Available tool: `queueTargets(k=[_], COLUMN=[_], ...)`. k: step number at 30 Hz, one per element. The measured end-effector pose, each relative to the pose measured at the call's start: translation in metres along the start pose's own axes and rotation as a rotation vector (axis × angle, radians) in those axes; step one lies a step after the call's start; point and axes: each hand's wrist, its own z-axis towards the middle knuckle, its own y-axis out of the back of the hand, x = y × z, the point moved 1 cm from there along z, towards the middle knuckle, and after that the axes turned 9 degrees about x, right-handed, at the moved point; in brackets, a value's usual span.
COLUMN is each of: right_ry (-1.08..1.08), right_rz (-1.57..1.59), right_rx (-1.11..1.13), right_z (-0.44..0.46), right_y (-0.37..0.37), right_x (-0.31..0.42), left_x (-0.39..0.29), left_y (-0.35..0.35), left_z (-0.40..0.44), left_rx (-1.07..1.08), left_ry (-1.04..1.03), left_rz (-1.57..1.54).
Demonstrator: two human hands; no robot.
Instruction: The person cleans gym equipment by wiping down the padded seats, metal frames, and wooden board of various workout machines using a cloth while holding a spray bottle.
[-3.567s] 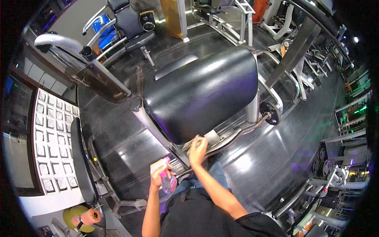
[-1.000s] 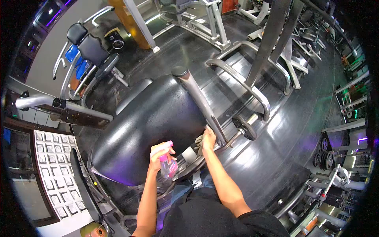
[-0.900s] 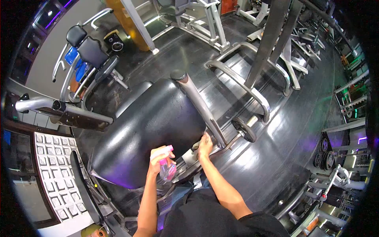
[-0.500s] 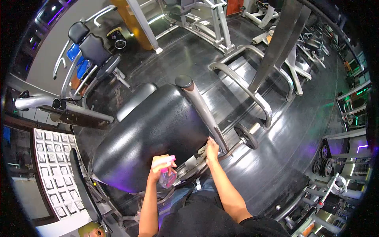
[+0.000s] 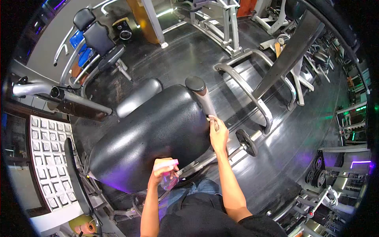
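Observation:
A clear spray bottle with a pink and white trigger head is in my left hand. The fingers wrap round its neck, and the bottle is by the near edge of a large black padded bench. At the pad's right edge, beside a grey metal post, is my right hand. Its fingers are pinched together, with a small pale bit showing between them that I cannot make out. The pad's surface is glossy, with light reflected on it.
A smaller black pad sits behind the bench. To the right are a weight plate on a bar and a curved metal frame. A black seated machine stands at far left, on black rubber flooring.
My right hand has moved forward along the pad's right edge, up toward the post. My left hand stays near the front edge with the spray bottle. The view has shifted slightly.

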Motion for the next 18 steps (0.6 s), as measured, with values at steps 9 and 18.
queueTargets(k=[9, 18], right_ry=[0.003, -0.289], right_rz=[-0.023, -0.03], right_rx=[-0.051, -0.075], right_z=[-0.04, -0.081], right_y=[0.011, 0.003], right_x=[-0.021, -0.069], left_x=[0.002, 0.009], left_y=[-0.001, 0.007], left_z=[0.006, 0.017], left_rx=[0.034, 0.131], left_ry=[-0.053, -0.143], left_rz=[-0.006, 0.036])
